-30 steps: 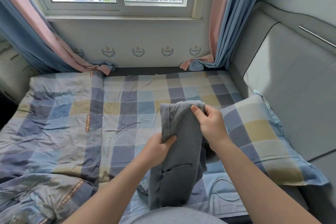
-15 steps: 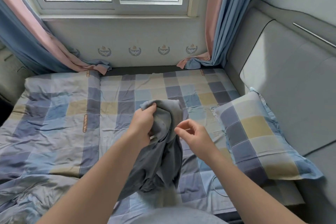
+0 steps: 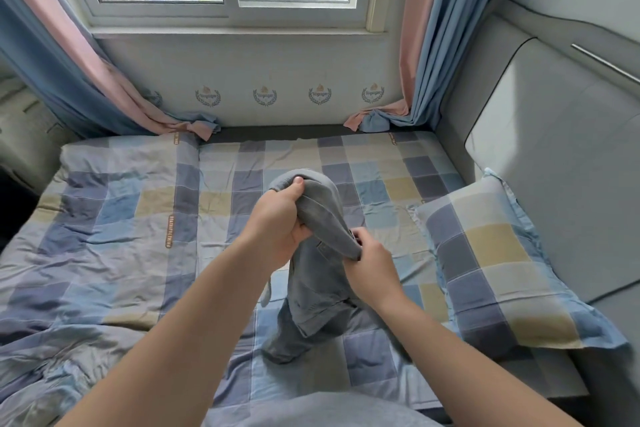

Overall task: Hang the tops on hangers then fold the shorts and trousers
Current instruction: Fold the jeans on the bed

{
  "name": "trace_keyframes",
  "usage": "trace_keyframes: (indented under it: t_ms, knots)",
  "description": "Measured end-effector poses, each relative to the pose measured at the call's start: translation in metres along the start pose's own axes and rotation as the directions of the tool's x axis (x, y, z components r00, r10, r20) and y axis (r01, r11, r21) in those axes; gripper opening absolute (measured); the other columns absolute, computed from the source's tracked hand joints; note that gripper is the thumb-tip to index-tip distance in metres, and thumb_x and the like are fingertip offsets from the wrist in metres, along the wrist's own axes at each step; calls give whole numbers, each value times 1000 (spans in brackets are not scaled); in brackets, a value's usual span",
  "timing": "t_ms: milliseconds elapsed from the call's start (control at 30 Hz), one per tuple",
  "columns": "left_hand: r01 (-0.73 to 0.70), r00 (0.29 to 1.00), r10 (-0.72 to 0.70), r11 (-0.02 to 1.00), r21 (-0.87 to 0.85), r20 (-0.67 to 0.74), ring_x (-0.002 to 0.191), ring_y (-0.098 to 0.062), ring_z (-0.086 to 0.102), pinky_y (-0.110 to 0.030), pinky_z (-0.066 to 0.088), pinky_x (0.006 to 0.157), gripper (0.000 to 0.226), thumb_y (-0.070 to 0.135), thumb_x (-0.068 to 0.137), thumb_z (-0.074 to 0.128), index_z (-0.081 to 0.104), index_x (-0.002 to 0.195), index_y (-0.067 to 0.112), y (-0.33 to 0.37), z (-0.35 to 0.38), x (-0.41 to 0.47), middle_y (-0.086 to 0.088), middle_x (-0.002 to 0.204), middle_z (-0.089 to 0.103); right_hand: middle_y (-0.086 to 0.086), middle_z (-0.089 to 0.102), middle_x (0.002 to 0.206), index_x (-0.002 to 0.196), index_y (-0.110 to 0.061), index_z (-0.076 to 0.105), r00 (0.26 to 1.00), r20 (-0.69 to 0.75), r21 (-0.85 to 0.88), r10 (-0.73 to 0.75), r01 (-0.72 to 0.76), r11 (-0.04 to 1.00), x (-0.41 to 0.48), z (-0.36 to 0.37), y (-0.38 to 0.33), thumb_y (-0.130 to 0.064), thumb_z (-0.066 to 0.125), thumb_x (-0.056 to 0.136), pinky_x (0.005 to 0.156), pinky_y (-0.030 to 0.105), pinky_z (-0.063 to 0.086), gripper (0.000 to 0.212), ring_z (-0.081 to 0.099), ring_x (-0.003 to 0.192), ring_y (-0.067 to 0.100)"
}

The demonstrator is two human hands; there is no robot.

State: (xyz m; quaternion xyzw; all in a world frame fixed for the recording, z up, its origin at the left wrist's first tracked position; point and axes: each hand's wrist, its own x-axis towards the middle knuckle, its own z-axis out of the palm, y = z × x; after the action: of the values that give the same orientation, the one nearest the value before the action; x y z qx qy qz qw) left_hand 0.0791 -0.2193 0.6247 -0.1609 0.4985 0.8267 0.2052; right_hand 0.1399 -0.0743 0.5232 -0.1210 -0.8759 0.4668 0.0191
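A grey garment [image 3: 320,291] with a ribbed waistband hangs bunched above the middle of the bed, its lower end touching the checked cover. My left hand [image 3: 277,222] grips the top of the waistband, thumb up over the fabric. Just below and to the right, my right hand [image 3: 372,262] pinches the waistband's lower edge. A pocket seam shows on the hanging part. No hangers or other clothes are in view.
The bed carries a checked blue, grey and yellow cover [image 3: 138,218], rumpled at the near left. A matching pillow [image 3: 498,263] lies at the right against a padded grey headboard [image 3: 554,149]. Curtains [image 3: 426,45] and a window wall close off the far side.
My left hand went from the garment's middle up to its top. My right hand let go of the top, hung free for a moment, and now pinches the waistband lower down.
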Motion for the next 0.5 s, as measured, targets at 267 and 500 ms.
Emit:
trace_keyframes:
  t_ms: [267,500]
  knots:
    - [-37,996,32,998,-58,-88,116,-31,64,-42,58,83,27,25,108,44,55,126,8,9,-8,16,-20,131,61,6,60,66,76,-11,59,960,-61,-214,275,-281,935,11,-38,73,-8,57,94,56,35,34,19,57,71,33]
    - [-117,987,54,882,457,149,113,-26,67,-47,53,99,26,29,100,59,62,126,27,-1,-36,27,2,124,69,24,64,80,94,10,65,945,24,148,325,-325,934,23,-57,48,-20,65,97,68,35,38,29,55,74,26]
